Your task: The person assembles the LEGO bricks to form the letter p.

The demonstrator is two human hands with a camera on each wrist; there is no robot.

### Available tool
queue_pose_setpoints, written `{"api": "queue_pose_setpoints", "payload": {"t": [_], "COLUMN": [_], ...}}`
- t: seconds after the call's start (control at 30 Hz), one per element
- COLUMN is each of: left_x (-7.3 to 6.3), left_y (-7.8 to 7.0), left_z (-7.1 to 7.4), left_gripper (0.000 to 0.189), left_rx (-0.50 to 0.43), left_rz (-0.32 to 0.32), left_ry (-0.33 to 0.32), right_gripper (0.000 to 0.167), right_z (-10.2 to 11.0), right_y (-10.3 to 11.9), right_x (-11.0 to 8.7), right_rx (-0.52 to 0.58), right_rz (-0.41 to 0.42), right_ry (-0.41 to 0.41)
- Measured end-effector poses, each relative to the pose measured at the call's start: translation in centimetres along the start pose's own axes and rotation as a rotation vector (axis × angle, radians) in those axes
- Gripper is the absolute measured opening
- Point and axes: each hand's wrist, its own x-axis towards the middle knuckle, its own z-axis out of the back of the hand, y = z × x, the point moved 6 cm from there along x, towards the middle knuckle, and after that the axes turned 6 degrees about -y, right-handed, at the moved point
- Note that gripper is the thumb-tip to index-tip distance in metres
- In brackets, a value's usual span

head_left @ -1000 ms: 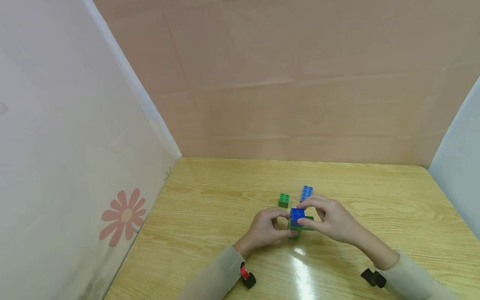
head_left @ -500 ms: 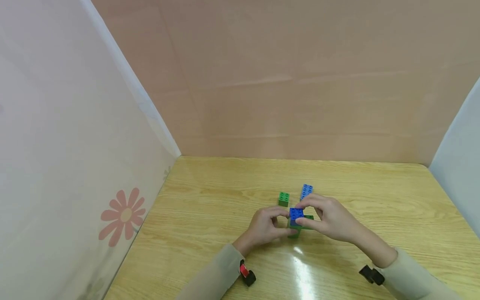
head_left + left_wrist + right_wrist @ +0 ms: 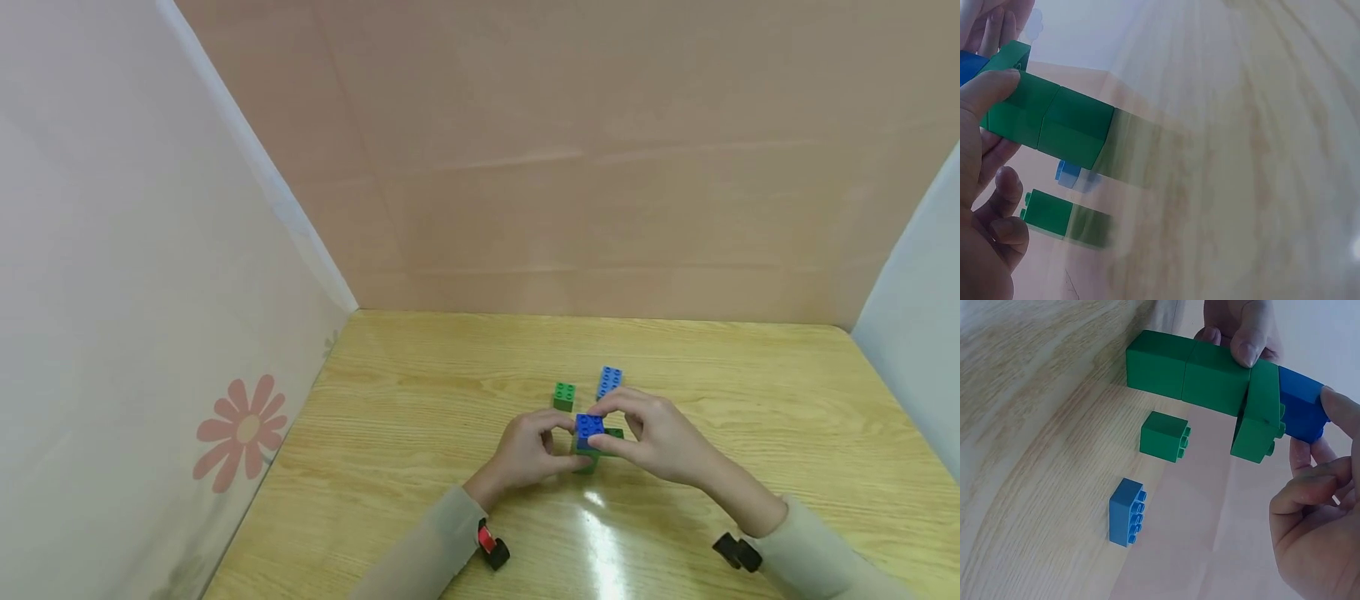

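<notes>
Barely shifted in a second, the right hand (image 3: pixel 667 437) pinches the blue brick (image 3: pixel 588 423) atop the green stack (image 3: pixel 1213 374); left hand (image 3: pixel 525 452) clamps below from 9 o'clock, seating unclear.

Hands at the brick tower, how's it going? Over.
Left hand grips green stack, right hand pinches dark blue brick atop it. Stack upright. Loose green brick, light blue brick beyond; neither seems in the way.
</notes>
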Motion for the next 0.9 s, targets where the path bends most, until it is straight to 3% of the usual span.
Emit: {"api": "queue_pose_setpoints", "payload": {"t": [0.5,0.9], "left_x": [-0.1,-0.1], "left_y": [0.2,0.2], "left_z": [-0.2,-0.3], "left_gripper": [0.033,0.034], "left_rx": [-0.019,-0.050], "left_rz": [-0.028,-0.032], "left_ry": [0.001,-0.005], "right_gripper": [0.030,0.020], "right_z": [0.1,0.4], "right_y": [-0.4,-1.7], "right_x": [-0.1,0.5], "right_rx": [0.114,0.194], "right_rz": [-0.094,-0.193], "right_ry": [0.034,0.043]}}
